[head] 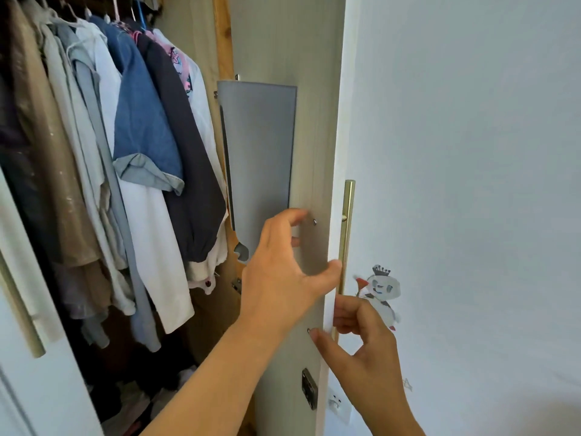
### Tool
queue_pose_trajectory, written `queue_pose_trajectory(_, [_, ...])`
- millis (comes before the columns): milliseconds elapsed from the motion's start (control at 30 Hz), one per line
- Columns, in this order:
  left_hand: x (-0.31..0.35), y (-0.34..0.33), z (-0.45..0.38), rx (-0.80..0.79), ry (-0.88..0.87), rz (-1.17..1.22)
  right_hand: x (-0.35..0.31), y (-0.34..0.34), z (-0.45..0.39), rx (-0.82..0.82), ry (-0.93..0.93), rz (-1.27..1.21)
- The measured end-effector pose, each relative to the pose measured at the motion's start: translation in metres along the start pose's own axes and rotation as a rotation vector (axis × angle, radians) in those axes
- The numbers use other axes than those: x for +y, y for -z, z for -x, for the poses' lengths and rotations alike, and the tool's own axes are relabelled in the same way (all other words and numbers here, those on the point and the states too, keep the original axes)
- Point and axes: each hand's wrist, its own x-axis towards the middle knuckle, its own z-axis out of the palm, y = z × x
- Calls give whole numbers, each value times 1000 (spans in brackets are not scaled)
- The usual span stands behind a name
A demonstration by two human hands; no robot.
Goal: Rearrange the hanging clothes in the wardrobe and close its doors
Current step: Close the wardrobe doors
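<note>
Left hand [279, 278] spreading open against the wardrobe door [314, 152] inner face, right hand [361, 338] pinching its edge by the brass handle [345, 234], hanging clothes [125, 152] crowding the rail, snowman sticker [382, 294] showing outside.

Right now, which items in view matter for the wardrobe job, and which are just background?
Job:
hanging clothes
right door
brass handle
left door
left hand
right hand

Background:
grey panel
snowman sticker
wall socket
floor clutter
</note>
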Motion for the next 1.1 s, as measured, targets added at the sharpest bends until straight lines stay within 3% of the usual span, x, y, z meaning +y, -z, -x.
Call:
queue_pose_trajectory(100, [-8, 23, 13, 53, 28, 19, -8, -11, 6, -81, 100, 10])
queue_pose_trajectory(233, [-18, 53, 28, 136, 75, 67, -4, -34, 1, 80, 98, 14])
queue_pose_trajectory(400, [-42, 100, 40, 224, 134, -10, -17, -85, 0, -277, -130, -192])
queue_pose_trajectory(767, [-103, 217, 58, 473, 364, -229, -52, -201, 7, -611, -108, -100])
queue_pose_trajectory(1100, [-150, 282, 105, 313, 483, -251, -60, -291, -10, -597, -81, -160])
